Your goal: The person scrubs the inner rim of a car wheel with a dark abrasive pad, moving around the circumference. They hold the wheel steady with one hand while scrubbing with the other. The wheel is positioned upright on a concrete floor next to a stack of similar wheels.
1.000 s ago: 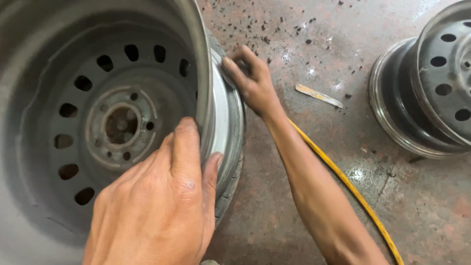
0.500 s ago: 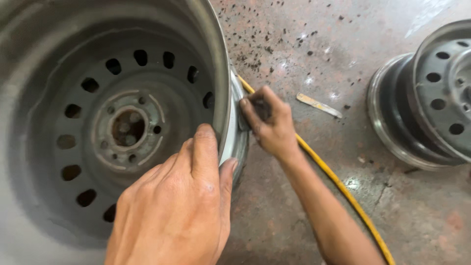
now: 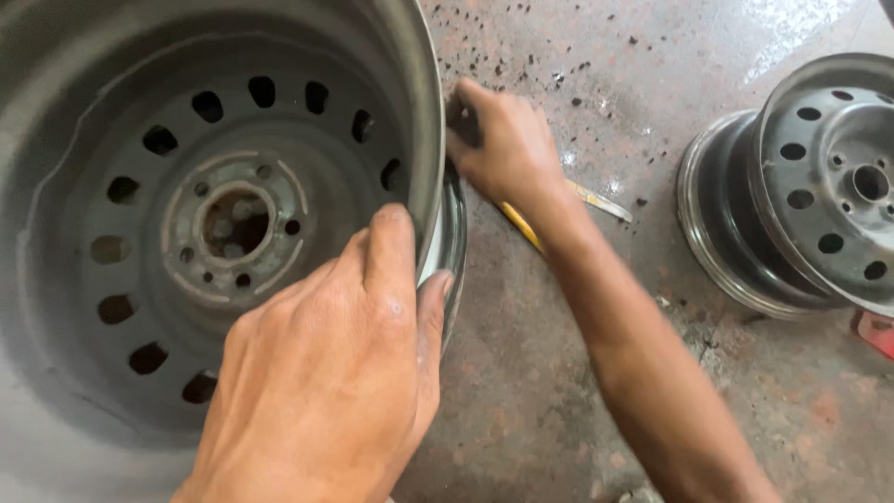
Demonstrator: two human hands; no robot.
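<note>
A large grey steel wheel rim (image 3: 186, 186) fills the left side of the view, tipped so its open barrel faces the camera — the hub plate with its ring of oval holes and rusty centre bore sits deep inside. The left hand (image 3: 326, 373) is clamped over the rim's near edge, thumb inside the barrel and fingers wrapped round the outer lip. The right hand (image 3: 503, 140) reaches along the outside of the same rim, pressed against its outer flange with the fingers curled around something small and dark; what that is cannot be told. The two hands are apart, both on the right-hand edge of the rim.

Under the right forearm a yellow hose (image 3: 521, 224) runs across the concrete floor (image 3: 577, 391), which is stained and speckled with dark flecks. A pale flat stick (image 3: 601, 200) lies just beside the wrist. Well apart, at the right edge, a second steel rim (image 3: 801, 186) lies on the floor, face up and tilted. A small red object (image 3: 877, 331) shows at the frame's edge just below it; no label or sign is legible.
</note>
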